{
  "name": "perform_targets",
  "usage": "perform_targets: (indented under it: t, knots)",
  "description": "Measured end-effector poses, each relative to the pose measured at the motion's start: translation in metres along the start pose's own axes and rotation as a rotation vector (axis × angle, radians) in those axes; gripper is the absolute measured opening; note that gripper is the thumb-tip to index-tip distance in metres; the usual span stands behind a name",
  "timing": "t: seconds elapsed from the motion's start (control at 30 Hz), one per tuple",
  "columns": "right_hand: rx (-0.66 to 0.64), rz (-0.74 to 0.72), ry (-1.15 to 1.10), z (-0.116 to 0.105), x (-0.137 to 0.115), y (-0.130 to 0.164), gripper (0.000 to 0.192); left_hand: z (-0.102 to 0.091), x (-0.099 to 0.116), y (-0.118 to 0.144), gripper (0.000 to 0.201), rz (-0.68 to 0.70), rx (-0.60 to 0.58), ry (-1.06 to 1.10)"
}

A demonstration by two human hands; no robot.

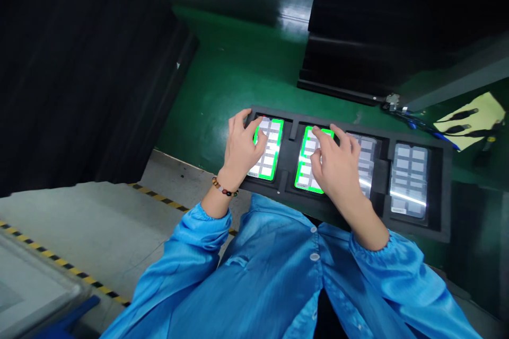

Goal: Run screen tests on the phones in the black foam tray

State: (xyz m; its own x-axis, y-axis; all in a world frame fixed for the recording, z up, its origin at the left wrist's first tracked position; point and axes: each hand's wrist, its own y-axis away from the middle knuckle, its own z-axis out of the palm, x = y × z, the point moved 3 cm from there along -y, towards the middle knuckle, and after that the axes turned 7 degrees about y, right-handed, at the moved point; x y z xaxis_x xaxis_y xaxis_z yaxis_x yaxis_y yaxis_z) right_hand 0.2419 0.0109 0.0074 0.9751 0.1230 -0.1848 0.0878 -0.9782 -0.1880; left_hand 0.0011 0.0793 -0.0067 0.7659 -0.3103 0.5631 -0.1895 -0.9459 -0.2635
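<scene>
A long dark tray holds several phones in a row of slots. The leftmost phone has a lit screen with white and grey blocks and a bright green border. Over its left edge lies my left hand, fingers bent and apart, with a fingertip at the top of the screen. Another phone with the same green border is partly covered by my right hand. One right fingertip is at that screen's upper part, the other fingers spread. Neither hand grasps anything; exact fingertip contact is hard to tell.
Two dimmer phones, a partly hidden phone and the rightmost phone, sit in the tray. Cables lie on a yellow sheet at right. Black curtains hang at left and upper right above a green surface.
</scene>
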Motion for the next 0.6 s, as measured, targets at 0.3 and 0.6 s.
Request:
perform_targets:
  t: [0.3,0.6]
  knots:
    - [0.017,0.153,0.033,-0.010,0.025,0.017,0.049,0.001,-0.003,-0.001,0.040,-0.016,0.017,0.023]
    - [0.005,0.116,0.023,-0.013,0.018,0.024,0.049,0.002,-0.004,-0.001,0.040,-0.011,0.008,0.022]
